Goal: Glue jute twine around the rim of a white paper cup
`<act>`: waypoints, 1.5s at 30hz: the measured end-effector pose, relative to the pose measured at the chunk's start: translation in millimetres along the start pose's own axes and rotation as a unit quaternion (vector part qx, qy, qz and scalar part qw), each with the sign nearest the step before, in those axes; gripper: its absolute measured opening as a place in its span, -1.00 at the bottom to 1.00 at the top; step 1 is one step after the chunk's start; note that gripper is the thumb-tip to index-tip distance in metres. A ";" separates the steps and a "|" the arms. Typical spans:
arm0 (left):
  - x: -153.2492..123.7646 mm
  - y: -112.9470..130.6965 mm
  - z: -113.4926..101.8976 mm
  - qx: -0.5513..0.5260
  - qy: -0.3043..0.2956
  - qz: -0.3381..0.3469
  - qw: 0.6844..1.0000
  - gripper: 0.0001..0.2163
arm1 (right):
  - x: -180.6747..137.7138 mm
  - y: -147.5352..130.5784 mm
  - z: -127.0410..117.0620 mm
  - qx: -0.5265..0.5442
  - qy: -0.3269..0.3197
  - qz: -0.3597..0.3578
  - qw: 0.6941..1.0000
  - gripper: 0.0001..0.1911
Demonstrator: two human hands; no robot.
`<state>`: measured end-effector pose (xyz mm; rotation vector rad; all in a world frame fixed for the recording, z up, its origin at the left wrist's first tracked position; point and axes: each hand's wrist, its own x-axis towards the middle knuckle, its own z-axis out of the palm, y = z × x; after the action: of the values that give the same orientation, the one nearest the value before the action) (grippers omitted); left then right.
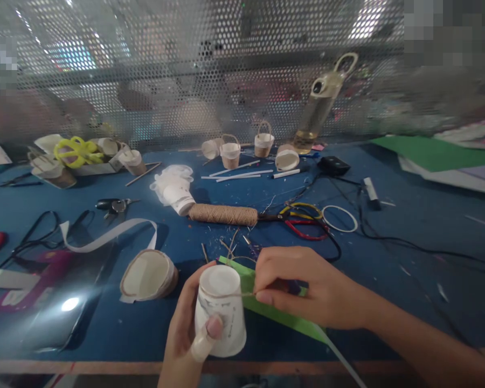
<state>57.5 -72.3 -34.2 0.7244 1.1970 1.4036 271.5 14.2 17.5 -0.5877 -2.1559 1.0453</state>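
Observation:
My left hand (186, 328) grips a white paper cup (230, 331) turned upside down, with the thumb across its printed side. A thin brown twine (242, 295) runs round the cup near its base and stretches to the right. Pinched on that twine are the fingers of my right hand (295, 285). Under this hand lies a light green paper strip (275, 318). A cut-down cup with a twine-wrapped side (151, 275) sits left of my left hand. Beyond the hands is a spool of brown twine (224, 214), beside scissors with yellow and red handles (307, 221).
Small cup baskets (230, 155) and white sticks (238, 175) are at the back, before a perforated metal screen (226, 97). A bottle (317, 108) stands at back right. Black cables (404, 240) cross the right side. Keys (119, 206) and a white ribbon (109, 237) lie left.

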 end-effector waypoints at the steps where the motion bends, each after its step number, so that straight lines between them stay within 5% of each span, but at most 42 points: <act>1: 0.2 -0.8 -1.0 0.001 -0.004 -0.001 1.000 -0.41 | 0.1 -0.2 0.3 -0.006 0.002 0.000 1.000 -0.84; 26: -1.7 -0.7 -3.3 0.020 -0.035 -0.011 0.999 -0.36 | 1.4 2.2 4.9 -0.035 0.016 0.025 0.999 -0.82; 33: -1.8 0.1 -4.8 0.009 -0.063 -0.017 0.998 -0.40 | -0.1 4.5 4.6 -0.019 0.009 0.094 0.995 -0.89; 39: 0.1 -1.6 -7.1 -0.014 -0.085 -0.032 0.996 -0.42 | -1.1 5.4 3.9 -0.017 0.003 0.013 1.000 -0.89; 45: 1.1 1.7 -8.1 -0.008 -0.106 -0.034 0.994 -0.39 | -3.1 8.5 4.7 -0.012 -0.014 0.005 1.000 -0.83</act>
<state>49.2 -73.2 -35.3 0.7933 1.0340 1.2452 271.1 14.8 7.2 -0.5989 -2.1946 1.0408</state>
